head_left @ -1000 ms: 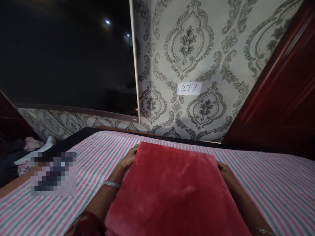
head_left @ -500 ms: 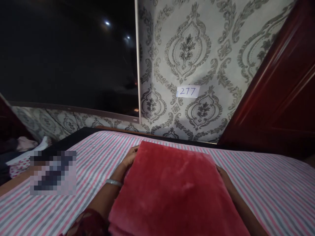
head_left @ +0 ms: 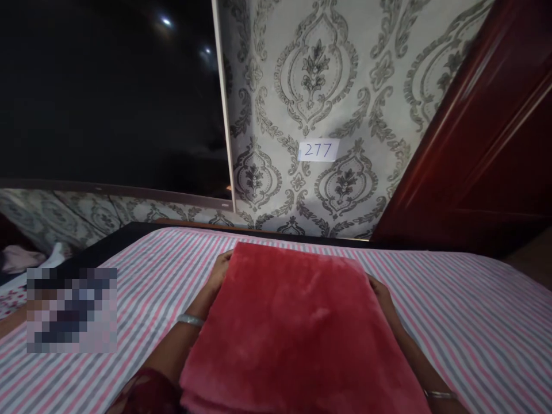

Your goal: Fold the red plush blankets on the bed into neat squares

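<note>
A folded red plush blanket (head_left: 297, 328) rests in front of me over a bed covered with a pink, grey and white striped sheet (head_left: 466, 322). My left hand (head_left: 219, 276) grips the blanket's far left corner, with a silver bangle on that wrist. At the far right corner my right hand (head_left: 380, 292) holds the edge, mostly hidden under the fabric. Both forearms run along the blanket's sides.
A patterned grey wallpaper wall (head_left: 388, 86) with a paper label reading 277 (head_left: 318, 150) stands behind the bed. A dark screen (head_left: 107, 98) fills the upper left, dark red wooden furniture (head_left: 487, 172) the right. Clothes (head_left: 21, 259) lie at the far left.
The view has shifted slightly to the right, so the wall and label sit further left. Both hands keep their hold on the blanket's far corners.
</note>
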A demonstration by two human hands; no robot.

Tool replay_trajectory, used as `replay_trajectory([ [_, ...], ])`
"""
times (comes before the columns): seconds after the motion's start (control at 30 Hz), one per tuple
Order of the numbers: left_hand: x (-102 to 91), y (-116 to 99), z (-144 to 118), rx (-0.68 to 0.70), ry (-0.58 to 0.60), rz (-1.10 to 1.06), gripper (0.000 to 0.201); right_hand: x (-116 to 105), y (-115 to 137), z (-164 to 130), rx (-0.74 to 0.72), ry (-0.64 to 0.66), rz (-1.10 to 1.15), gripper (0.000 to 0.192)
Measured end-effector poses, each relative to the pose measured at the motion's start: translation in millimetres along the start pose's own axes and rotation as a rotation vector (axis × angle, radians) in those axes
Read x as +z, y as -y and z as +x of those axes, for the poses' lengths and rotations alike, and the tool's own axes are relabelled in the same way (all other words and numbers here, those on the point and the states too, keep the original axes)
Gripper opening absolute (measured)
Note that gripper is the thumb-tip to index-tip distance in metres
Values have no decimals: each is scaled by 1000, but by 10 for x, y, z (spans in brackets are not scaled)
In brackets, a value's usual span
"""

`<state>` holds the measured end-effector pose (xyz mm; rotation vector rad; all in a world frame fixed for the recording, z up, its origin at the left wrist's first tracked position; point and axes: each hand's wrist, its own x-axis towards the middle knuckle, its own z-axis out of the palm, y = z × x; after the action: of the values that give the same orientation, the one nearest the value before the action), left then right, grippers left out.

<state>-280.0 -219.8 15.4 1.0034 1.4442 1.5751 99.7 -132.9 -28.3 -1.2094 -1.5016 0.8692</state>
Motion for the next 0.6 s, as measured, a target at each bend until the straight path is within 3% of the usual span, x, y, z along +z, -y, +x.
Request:
replay_trajectory([
  [0.13,-7,-23,25,-6,-36,32,33,-3,52,-30,18,52,17,41],
  [0.37,28,-88,1,41,-48,78,37,-79,196,-17,124,151,265,46],
  [0.6,40,-184,-17,-15,-18,123,32,-59,215,-3,172,208,286,44],
])
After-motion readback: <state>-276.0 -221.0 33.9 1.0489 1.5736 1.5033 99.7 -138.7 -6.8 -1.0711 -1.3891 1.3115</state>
